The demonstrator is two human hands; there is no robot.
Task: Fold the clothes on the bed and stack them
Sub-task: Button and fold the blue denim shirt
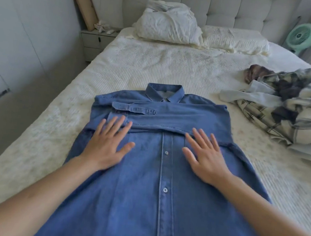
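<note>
Denim shirt lies flat, front up, buttoned, centre to lower centre of frame, on the bed. Collar points toward the headboard at top of frame. Both sleeves are folded across the chest in a horizontal band just below the collar; one cuff w/ its tab sits left of centre.

Left hand: palm down, fingers straight and spread, pressing on the shirt at centre-left, fingertips touching the lower edge of the sleeve band. Holds nothing.

Right hand: same posture at centre-right, flat on the fabric, fingers spread, tips at the sleeve band. Holds nothing. The button placket runs between the two hands.

Unfolded clothes pile at right edge of frame, well apart from the shirt: a plaid garment, a pale piece beside it and something brownish behind. Approx. 3 items, the heap is too tangled to count.

Pillows at top centre against the headboard. Nightstand upper left, beside the bed. Green fan upper right.
</note>
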